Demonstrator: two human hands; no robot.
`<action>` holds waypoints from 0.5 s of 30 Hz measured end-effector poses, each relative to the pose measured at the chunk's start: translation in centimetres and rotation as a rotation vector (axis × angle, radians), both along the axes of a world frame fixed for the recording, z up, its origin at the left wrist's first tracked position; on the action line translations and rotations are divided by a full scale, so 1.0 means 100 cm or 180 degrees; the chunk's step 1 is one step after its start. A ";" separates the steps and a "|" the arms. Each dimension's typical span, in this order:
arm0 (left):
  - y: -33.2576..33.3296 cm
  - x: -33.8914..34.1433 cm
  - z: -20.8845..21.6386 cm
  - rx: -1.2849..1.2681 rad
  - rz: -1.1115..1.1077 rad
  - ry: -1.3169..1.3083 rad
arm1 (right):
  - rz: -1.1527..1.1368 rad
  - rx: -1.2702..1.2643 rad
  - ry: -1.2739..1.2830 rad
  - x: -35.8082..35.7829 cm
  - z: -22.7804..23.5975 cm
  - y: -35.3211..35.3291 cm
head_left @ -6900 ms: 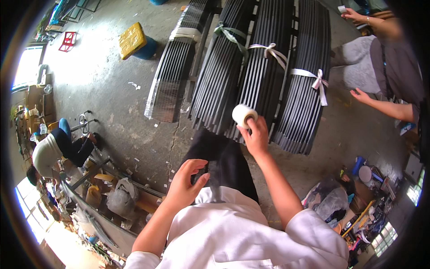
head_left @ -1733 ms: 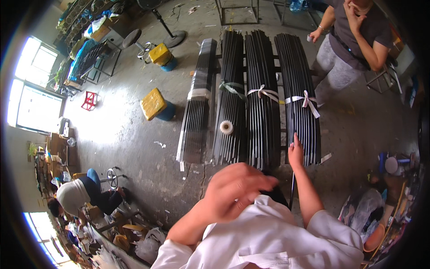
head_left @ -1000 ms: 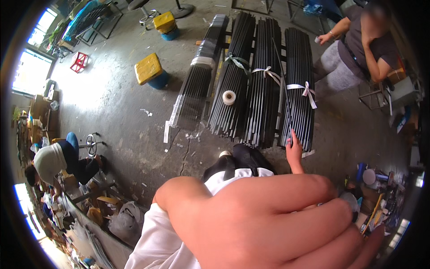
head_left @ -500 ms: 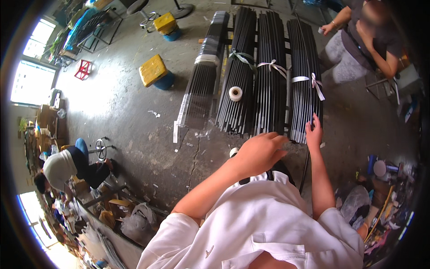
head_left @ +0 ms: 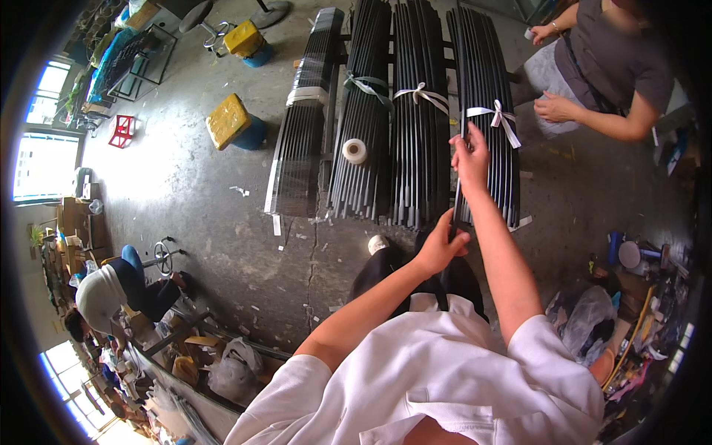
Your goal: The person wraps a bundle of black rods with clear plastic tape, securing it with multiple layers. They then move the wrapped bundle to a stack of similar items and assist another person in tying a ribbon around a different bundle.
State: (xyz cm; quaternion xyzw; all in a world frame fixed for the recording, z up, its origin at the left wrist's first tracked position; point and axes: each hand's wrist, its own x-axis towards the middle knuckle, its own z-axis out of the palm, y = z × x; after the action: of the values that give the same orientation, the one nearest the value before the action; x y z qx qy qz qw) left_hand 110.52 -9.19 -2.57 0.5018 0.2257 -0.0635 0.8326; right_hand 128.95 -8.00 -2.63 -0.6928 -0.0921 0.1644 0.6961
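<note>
Both my hands are closed on one thin black rod (head_left: 457,199) at the near left edge of the rightmost rod bundle. My right hand (head_left: 473,159) pinches it farther up, over the bundle, and my left hand (head_left: 440,248) grips its near end, close to my body. The rightmost bundle (head_left: 498,170) is tied with a white ribbon bow (head_left: 498,115). Beside it lie another bundle (head_left: 417,156) with a white tie and one (head_left: 368,119) with a pale green tie. The leftmost bundle (head_left: 300,148) is wrapped in clear film.
A roll of clear film (head_left: 354,151) rests on the green-tied bundle. Two blue tubs with yellow tops (head_left: 228,122) and a red stool (head_left: 121,130) stand at left. A co-worker (head_left: 612,70) sits at right; another (head_left: 104,293) bends at far left. Plastic bags (head_left: 586,337) lie right.
My right hand has moved up and left along the rod, and my left hand has closed on its near end. The co-worker at right has lowered one hand. The view has shifted.
</note>
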 end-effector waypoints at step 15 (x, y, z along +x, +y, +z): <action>-0.009 0.149 -0.119 0.2757 0.1002 0.1014 | 0.1086 -0.4041 -0.1484 0.168 -0.096 -0.087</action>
State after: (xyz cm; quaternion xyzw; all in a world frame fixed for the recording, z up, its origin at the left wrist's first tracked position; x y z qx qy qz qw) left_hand 125.44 -10.04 -14.50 0.7459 0.4291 0.0869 0.5019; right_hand 145.79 -16.67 -12.23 -0.9588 -0.2327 0.1405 0.0831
